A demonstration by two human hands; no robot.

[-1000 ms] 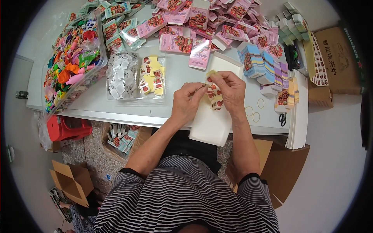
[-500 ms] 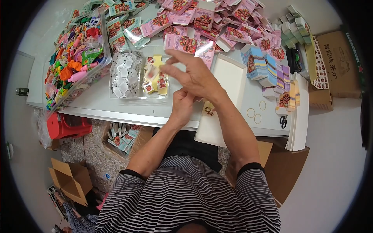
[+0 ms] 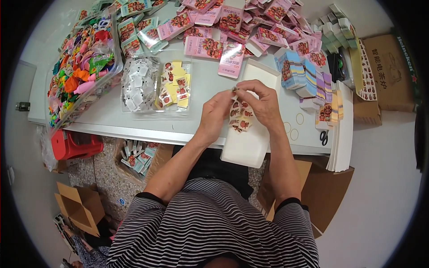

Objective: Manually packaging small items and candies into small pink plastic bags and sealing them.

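Note:
A strip of small stickers (image 3: 241, 114) with reddish-brown cartoon figures hangs between my hands, above a shallow white box (image 3: 243, 149). My left hand (image 3: 214, 114) has its fingers closed on the strip's left side. Thumb and forefinger of my right hand (image 3: 262, 103) pinch at the strip's top end, close to the left fingertips. Just what lies between those fingertips is partly hidden. Left of my hands sits a clear tray (image 3: 156, 114), with white square pieces (image 3: 139, 85) in one compartment and yellow cards bearing similar figures (image 3: 176, 85) in the other.
A clear bin of colourful small toys (image 3: 85, 71) stands at the left. Pink boxes (image 3: 232, 58) pile up at the back. Blue boxes (image 3: 292, 71), rubber bands (image 3: 294, 134) and black scissors (image 3: 324, 137) lie to the right. Cartons (image 3: 80, 205) and a red stool (image 3: 76, 145) are below.
My right hand has moved from over the yellow cards, rightward and down to the sticker strip, its spread fingers closing into a pinch. More of the strip now shows.

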